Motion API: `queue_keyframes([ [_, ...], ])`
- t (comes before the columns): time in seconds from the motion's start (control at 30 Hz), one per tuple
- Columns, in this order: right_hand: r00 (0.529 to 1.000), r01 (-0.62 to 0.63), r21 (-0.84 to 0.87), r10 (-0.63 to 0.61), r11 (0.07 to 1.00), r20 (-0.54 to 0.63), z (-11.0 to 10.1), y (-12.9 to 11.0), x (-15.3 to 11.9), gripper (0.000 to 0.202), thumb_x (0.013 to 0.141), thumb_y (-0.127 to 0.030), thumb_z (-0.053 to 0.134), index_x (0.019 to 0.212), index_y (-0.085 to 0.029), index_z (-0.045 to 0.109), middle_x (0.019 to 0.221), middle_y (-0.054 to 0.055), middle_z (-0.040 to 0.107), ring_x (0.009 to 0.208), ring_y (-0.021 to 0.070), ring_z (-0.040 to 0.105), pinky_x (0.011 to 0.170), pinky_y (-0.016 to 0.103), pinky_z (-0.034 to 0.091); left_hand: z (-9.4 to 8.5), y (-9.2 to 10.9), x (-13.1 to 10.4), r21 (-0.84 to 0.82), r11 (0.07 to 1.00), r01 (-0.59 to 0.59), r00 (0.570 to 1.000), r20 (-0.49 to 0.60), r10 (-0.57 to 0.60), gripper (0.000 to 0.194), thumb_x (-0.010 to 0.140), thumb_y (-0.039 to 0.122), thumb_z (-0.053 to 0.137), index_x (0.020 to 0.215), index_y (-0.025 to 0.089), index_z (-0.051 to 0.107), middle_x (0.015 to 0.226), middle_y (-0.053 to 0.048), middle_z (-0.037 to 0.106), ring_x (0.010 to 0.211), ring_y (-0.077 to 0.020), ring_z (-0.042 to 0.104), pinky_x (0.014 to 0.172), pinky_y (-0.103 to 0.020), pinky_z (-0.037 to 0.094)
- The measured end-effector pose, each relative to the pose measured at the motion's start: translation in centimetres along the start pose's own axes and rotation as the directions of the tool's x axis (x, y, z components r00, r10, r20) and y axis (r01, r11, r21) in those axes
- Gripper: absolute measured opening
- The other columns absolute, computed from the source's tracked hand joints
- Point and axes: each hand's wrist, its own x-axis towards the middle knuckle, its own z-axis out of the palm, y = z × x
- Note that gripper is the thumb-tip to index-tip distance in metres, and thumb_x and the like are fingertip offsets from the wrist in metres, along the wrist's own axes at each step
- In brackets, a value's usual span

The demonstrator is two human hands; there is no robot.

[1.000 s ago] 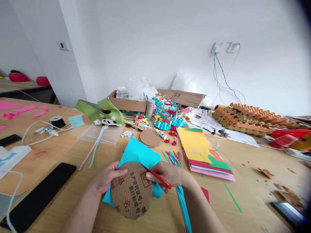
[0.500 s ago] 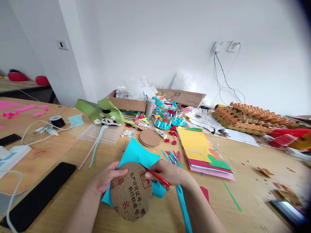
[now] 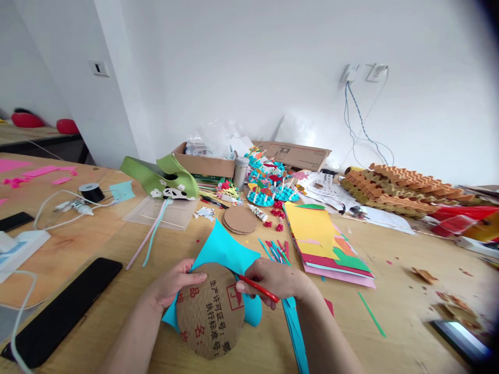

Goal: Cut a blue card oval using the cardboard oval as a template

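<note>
A round corrugated cardboard disc (image 3: 210, 314) with red and black printing lies over a sheet of blue paper (image 3: 224, 249). My left hand (image 3: 181, 283) pinches both at their upper left edge, thumb on top of the cardboard. Closed around a red-handled tool (image 3: 259, 289), my right hand (image 3: 268, 280) is at the disc's upper right edge. The tool's dark tip is mostly hidden at the border of disc and paper. Blue paper sticks out above, left and right of the disc.
Behind the paper lie more cardboard discs (image 3: 239, 220) and a glue bottle (image 3: 258, 212). Paper strips (image 3: 294, 332) and stacked coloured sheets (image 3: 319, 234) are on the right. A black power bank-like slab (image 3: 66, 311) lies at left.
My right hand and the red-handled tool have shifted slightly right, and the blue paper's top corner has moved a little right. My left hand keeps its hold.
</note>
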Motion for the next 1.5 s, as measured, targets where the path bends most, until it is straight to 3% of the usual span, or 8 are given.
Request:
queue_keyframes([
  [0.6,1.0,-0.028,-0.017,0.028,0.999,-0.011,0.1,-1.8,0.1,0.064,0.085,-0.072,0.036,0.07,-0.014,0.058,0.05,-0.001,0.052,0.043,0.0089,0.05,0.044,0.019,0.036,-0.3,-0.4,0.3,0.004,1.0,-0.003,0.999,0.038,0.002,0.025,0.073,0.029,0.073,0.091,0.012,0.073,0.085,-0.012,0.075,0.077,-0.0215,0.068,0.073,-0.031,0.05],
  [0.83,0.992,0.05,-0.139,-0.065,0.989,-0.107,0.3,-1.0,0.2,0.062,0.085,-0.069,0.042,0.061,-0.014,0.056,0.051,-0.003,0.044,0.048,0.0068,0.037,0.045,0.02,0.026,-0.6,-0.6,0.2,-0.019,1.0,0.002,0.997,0.079,0.0,0.028,0.074,0.029,0.073,0.097,0.013,0.073,0.086,-0.012,0.075,0.077,-0.0209,0.068,0.074,-0.031,0.049],
  [1.2,1.0,0.018,-0.117,-0.019,0.993,-0.008,0.1,-1.2,0.0,0.061,0.086,-0.07,0.038,0.065,-0.014,0.055,0.052,-0.002,0.048,0.049,0.0082,0.04,0.046,0.021,0.027,-0.6,-0.4,0.3,-0.004,1.0,-0.015,0.995,0.099,0.015,0.028,0.076,0.028,0.07,0.099,0.012,0.072,0.088,-0.011,0.075,0.08,-0.0211,0.068,0.075,-0.031,0.048],
  [1.3,0.999,0.033,-0.139,-0.037,0.99,-0.027,0.3,-1.2,0.2,0.061,0.087,-0.069,0.037,0.066,-0.014,0.057,0.055,-0.001,0.051,0.05,0.008,0.041,0.047,0.021,0.027,-0.6,-0.5,0.3,0.004,1.0,-0.011,0.996,0.092,0.01,0.025,0.076,0.028,0.071,0.095,0.012,0.072,0.086,-0.011,0.074,0.079,-0.0211,0.068,0.075,-0.031,0.048],
  [1.5,0.991,0.037,-0.196,-0.061,0.98,-0.116,0.4,-1.1,0.3,0.062,0.085,-0.069,0.04,0.06,-0.014,0.054,0.051,-0.004,0.041,0.05,0.0071,0.032,0.045,0.022,0.022,-0.8,-0.7,0.4,0.012,1.0,-0.003,0.999,0.049,0.003,0.023,0.073,0.029,0.073,0.089,0.011,0.071,0.084,-0.011,0.074,0.076,-0.0205,0.067,0.073,-0.031,0.048],
])
